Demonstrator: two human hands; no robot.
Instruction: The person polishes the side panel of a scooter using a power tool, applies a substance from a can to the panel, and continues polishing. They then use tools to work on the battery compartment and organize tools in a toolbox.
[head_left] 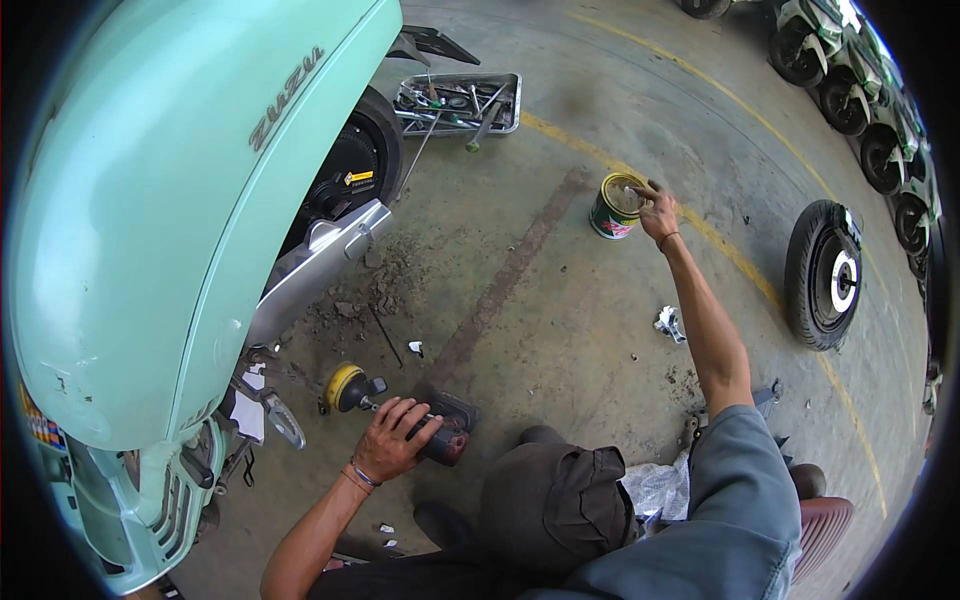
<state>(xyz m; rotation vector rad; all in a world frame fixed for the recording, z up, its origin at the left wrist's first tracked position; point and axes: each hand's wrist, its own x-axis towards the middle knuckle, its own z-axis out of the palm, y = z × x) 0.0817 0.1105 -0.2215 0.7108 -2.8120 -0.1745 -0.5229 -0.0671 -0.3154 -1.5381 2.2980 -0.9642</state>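
My left hand (392,440) is wrapped over a dark cordless drill (447,442) low on the floor. A round polishing pad with a yellow rim (346,387) is fitted to the drill's front end. Stretched far forward, my right hand (657,211) is at the rim of an open green tin (612,212) with a yellow lip. Its fingers are bent over the opening, near a small pale piece inside; what they pinch is too small to make out. Greyish-brown stuff shows in the tin.
A mint-green scooter (130,200) lies close on the left, its rear wheel (360,150) beside a metal tool tray (508,105). Dirt crumbs (350,305) litter the floor there. A loose wheel (822,275) stands at right; parked scooters (870,110) line the far right.
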